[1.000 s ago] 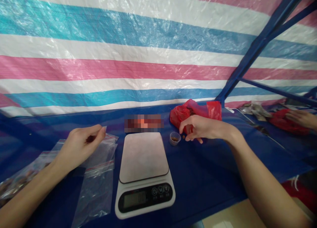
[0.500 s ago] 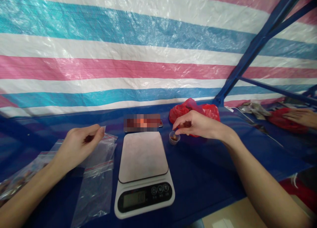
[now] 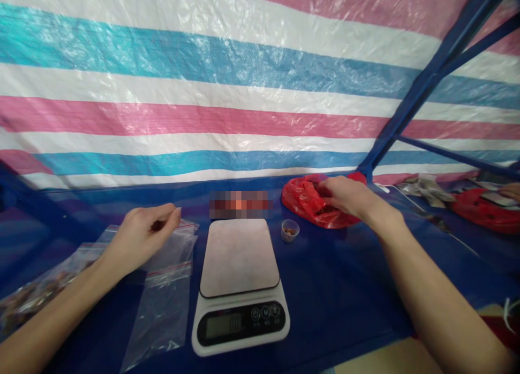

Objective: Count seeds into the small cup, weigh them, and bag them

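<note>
My right hand (image 3: 345,196) sits right of centre in the frame, fingers curled down into the mouth of the red plastic bag (image 3: 311,203); whether they have closed on anything inside I cannot tell. My left hand (image 3: 140,236) is at the left of centre, thumb and forefinger pinched together on the top edge of a clear zip bag (image 3: 170,276), which lies flat on the blue table cover (image 3: 345,287) below it. More clear bags (image 3: 36,287), some with brownish contents, trail off toward the lower left corner. Between my hands stands a white digital scale (image 3: 239,287), its platform bare, display at the bottom centre. A small clear cup (image 3: 290,230) holding a few brown bits stands just beside the scale's upper right corner, near the red bag but apart from it. A striped tarp (image 3: 203,92) fills the upper frame, with another red bag (image 3: 481,214) at the far right edge.
</note>
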`<state>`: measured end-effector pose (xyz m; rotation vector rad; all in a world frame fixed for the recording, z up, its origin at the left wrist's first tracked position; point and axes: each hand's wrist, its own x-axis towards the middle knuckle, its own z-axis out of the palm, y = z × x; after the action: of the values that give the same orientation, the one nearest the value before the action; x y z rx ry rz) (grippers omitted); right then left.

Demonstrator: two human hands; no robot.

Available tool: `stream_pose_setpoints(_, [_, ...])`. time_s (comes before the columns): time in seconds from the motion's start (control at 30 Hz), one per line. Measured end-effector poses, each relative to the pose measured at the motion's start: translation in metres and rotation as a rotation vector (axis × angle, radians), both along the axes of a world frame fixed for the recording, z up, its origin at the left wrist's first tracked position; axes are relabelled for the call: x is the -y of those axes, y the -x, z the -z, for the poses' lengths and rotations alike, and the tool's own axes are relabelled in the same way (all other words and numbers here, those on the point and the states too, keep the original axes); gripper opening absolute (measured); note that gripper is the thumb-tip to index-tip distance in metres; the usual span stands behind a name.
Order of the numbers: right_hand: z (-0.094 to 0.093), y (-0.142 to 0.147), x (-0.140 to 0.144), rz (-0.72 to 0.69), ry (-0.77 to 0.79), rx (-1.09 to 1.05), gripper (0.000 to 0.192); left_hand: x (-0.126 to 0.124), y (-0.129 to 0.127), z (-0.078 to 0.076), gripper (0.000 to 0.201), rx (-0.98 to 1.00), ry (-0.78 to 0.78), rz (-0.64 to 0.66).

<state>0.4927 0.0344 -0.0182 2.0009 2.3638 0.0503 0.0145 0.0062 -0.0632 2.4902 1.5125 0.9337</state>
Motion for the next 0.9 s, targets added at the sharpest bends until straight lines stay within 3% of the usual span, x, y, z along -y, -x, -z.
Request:
stream_pose_setpoints(0.2, [0.012,0.028,-0.013,-0.101,0.044,0.089,0.06,0.002,-0.003,-0.001,0.05,-0.01,-0.01,0.01])
stream_pose_setpoints(0.5, [0.038,-0.011,-0.027,-0.253,-0.143,-0.084,0.065,0.0,0.001,0.004,0.049,0.001,0.017,0.003])
stream_pose_setpoints(0.73, [0.025,-0.006,-0.025,-0.338,-0.276,-0.25,0.044,0.003,-0.002,0.002,0.05,0.037,0.01,0.025])
stream_pose_setpoints(0.9, [-0.002,0.003,-0.002,-0.296,-0.395,-0.299,0.022,0.002,-0.004,0.0,0.049,0.047,0.003,0.037])
